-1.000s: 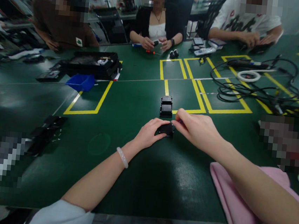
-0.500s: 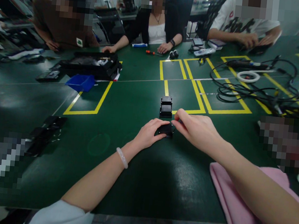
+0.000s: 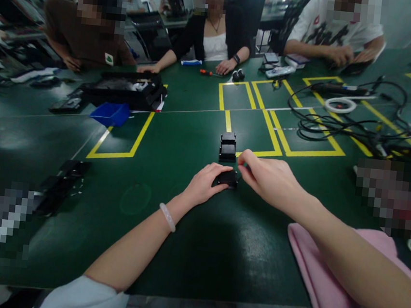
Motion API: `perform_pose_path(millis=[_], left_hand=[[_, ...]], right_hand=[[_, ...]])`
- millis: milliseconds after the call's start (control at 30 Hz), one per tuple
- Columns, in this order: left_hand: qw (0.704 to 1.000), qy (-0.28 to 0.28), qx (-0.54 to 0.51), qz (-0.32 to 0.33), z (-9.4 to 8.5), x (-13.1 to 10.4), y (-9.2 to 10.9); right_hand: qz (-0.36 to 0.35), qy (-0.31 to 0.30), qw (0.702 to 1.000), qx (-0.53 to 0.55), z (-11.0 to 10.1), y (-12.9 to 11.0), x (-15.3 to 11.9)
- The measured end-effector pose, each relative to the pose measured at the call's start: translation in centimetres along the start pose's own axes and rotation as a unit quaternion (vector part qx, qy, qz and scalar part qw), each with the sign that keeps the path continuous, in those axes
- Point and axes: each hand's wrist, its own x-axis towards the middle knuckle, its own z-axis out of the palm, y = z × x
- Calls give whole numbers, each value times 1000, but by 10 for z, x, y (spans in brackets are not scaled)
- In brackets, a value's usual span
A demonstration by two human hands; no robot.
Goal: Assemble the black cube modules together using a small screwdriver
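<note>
On the green table lies a small black box-shaped part [image 3: 229,178], gripped at its left side by my left hand [image 3: 206,183], thumb in front and fingers behind. My right hand [image 3: 267,174] hovers just to the right of this part, thumb and fingertips pinched together. Whatever the pinch holds, if anything, is too small to make out. Directly beyond stand more black box-shaped parts [image 3: 228,147] of the same look, lined up one behind the other. A pale bracelet [image 3: 168,217] circles my left wrist.
Further black parts [image 3: 61,181] lie at the left. A blue scoop-like tray [image 3: 110,114] rests before a black case [image 3: 124,90]. Coiled black cables [image 3: 324,124] spread at the right, beyond a pink cloth [image 3: 305,251]. Several people sit across the table; a red screwdriver [image 3: 206,72] lies there.
My right hand has shifted slightly to the right, its fingertips now a little further from the black part. My left hand stays in place on it.
</note>
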Motion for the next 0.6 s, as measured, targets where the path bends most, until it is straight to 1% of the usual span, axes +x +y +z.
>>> perform_pose_path(millis=[167,300,467,600], left_hand=[[1000,0,1,0,1,0,0],[1000,0,4,-1,0,0,0],[1000,-3,4,1,0,0,0],[1000,0,7,2,0,0,0]], right_hand=[[-2,1,1000,26,-1,-1,0],[-8,-10,1000,22,-2,0,0],[-7,1,999,33,-1,0,0],[-9,-6,999,34,-1,-1,0]])
